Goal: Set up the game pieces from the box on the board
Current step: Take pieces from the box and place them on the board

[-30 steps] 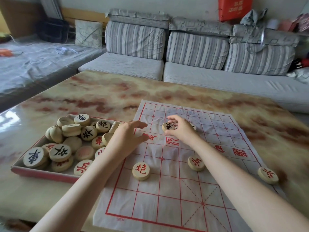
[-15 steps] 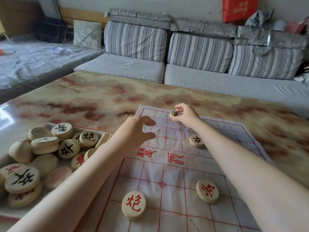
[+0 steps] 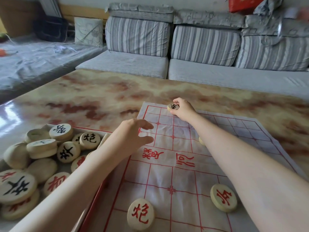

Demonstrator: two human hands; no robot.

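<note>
Soft, fairly bright daylight fills the scene evenly. A white glare patch shines on the glossy desk point(image 3: 9, 117) at the left edge, and shadows are faint and diffuse. The wide lens bows the sofa point(image 3: 200, 46) and stretches the nearest pieces point(image 3: 16, 186) at lower left, which look slightly soft. The top right corner is smeared.

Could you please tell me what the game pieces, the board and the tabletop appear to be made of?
Game pieces: likely pale wood, matte, thick discs with red or black painted characters. Board: thin paper or plastic sheet, judging by its creases and printed red lines. Tabletop: glossy marble-patterned surface with bright glare at its left; stone or laminate, cannot tell.
</note>
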